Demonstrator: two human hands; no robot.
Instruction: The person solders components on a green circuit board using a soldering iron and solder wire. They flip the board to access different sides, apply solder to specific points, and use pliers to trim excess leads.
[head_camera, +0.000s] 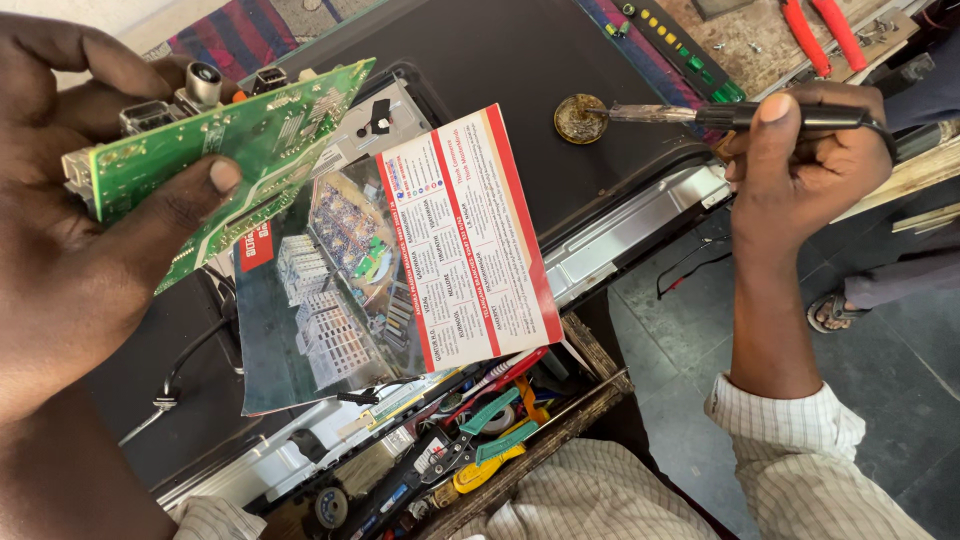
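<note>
Left hand (75, 215) gripping green circuit board (215, 150), thumb pressing on its face, holding it tilted above printed leaflet (400, 255) lying on dark panel (500, 60). Right hand (805, 150) closing around soldering iron (740, 116), tip touching small round tin (580, 118). Sitting below leaflet: wooden drawer (590, 400) with pliers (485, 435). Lying at far bench: red-handled pliers (825, 30).

Dark bench (520, 60): round tin (580, 118), printed leaflet (400, 270), red-handled pliers (822, 32).
</note>
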